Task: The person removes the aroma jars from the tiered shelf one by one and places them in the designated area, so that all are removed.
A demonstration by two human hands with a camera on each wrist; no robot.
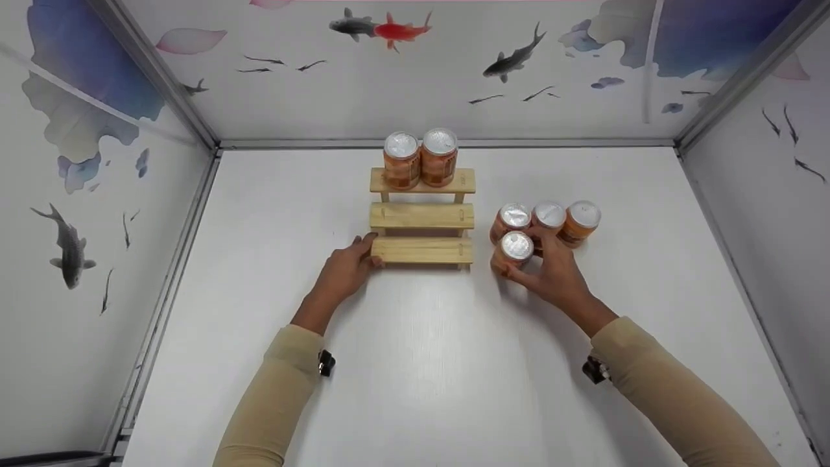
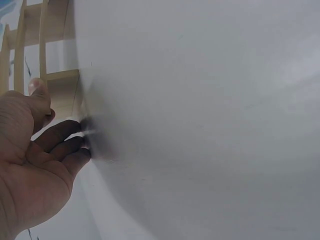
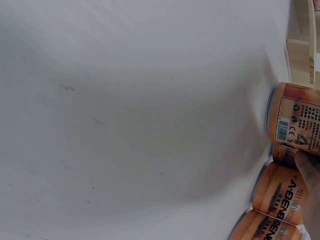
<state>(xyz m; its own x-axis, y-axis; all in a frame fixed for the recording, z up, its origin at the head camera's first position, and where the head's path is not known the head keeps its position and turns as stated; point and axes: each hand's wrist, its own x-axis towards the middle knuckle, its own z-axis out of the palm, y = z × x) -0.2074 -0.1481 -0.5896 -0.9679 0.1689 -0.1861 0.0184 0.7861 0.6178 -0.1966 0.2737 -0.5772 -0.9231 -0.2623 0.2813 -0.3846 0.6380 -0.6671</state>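
Note:
A three-step wooden rack (image 1: 421, 250) stands on the white table, with two orange cans (image 1: 439, 159) side by side on its top step. My left hand (image 1: 343, 274) pinches the left end of the lowest step; in the left wrist view the thumb presses on the board's edge and the other fingers bend near the tabletop. Right of the rack, my right hand (image 1: 559, 275) grips an upright orange can (image 1: 517, 248) with a silver top. That can's printed label (image 3: 297, 120) shows in the right wrist view, its base at or close to the table.
Three more orange cans (image 1: 583, 219) stand in a row just behind the gripped can. White panels (image 1: 447, 97) painted with fish border the table (image 1: 415, 363) at the back and both sides. The middle and lower steps of the rack hold nothing.

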